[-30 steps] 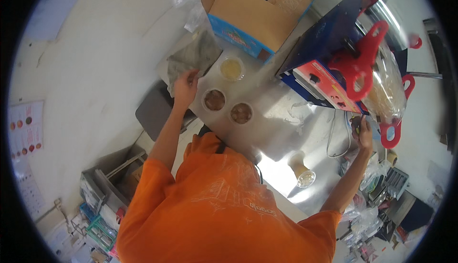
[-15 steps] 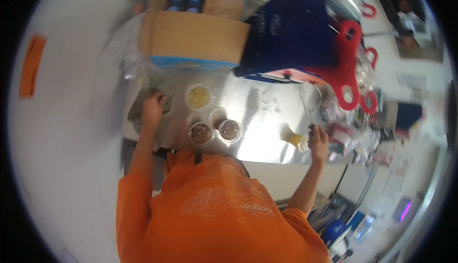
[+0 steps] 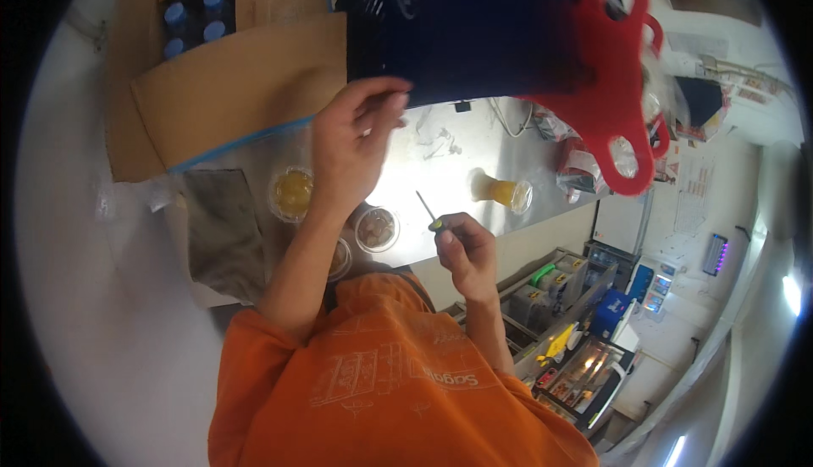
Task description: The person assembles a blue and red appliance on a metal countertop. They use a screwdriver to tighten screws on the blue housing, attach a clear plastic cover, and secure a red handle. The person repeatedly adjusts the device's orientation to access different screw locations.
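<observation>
My right hand grips a screwdriver-like tool by its dark and yellow-green end; a thin shaft points up and away. Raised over the metal table is my left hand, fingers loosely bent and apart, holding nothing I can see, in front of a cardboard box and a dark blue panel. Below it are a clear cup of yellow contents and a cup with brown contents. My left forearm partly hides another such cup. Right of my hands is a cup of yellow drink.
A grey cloth lies at the table's left. Behind stand the cardboard box with blue-capped bottles and the dark blue panel. A red piece with handle holes hangs at the right, near bagged goods.
My left hand has left the grey cloth, moving right and up over the table. My right hand has moved left, away from the yellow drink, with the tool. The view has shifted.
</observation>
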A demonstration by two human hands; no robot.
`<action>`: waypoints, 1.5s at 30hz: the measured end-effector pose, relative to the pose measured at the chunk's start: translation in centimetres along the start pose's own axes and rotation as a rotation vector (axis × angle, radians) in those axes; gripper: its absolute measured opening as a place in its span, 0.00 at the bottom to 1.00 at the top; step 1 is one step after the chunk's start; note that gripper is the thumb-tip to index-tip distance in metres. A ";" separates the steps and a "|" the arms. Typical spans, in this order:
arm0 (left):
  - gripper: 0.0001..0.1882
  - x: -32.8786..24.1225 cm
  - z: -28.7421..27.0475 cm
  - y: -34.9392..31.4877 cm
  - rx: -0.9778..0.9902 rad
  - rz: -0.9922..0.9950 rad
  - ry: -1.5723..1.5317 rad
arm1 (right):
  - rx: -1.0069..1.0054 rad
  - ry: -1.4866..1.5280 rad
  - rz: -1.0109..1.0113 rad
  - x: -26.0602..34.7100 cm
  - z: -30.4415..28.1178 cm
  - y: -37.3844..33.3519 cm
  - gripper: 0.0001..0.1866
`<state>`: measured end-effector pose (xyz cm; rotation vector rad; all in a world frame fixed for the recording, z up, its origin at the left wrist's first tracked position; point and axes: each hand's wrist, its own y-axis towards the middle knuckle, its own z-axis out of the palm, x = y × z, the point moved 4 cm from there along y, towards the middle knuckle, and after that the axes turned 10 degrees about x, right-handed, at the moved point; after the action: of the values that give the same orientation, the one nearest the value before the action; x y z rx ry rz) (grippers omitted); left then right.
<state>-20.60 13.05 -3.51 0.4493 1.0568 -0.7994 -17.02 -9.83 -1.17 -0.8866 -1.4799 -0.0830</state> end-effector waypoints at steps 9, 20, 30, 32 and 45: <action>0.08 0.6 1.3 2.7 0.117 0.082 -0.131 | -0.012 0.007 0.096 0.4 1.3 0.7 0.08; 0.07 -1.3 1.3 3.8 0.136 0.323 0.176 | -0.063 0.046 -0.013 3.3 1.8 1.5 0.09; 0.12 -2.5 1.2 4.6 0.189 0.207 0.259 | -0.039 0.084 -0.029 2.4 1.9 3.2 0.09; 0.12 -3.0 1.3 4.7 0.209 0.195 0.320 | -0.041 0.138 -0.027 2.1 2.0 3.2 0.08; 0.09 -3.5 0.6 6.1 0.360 -0.198 0.433 | 0.012 0.315 -0.176 0.8 4.3 7.4 0.11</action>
<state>-16.49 17.85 -0.31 0.8610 1.3764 -1.1063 -16.31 -1.93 -4.49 -0.6961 -1.2579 -0.3290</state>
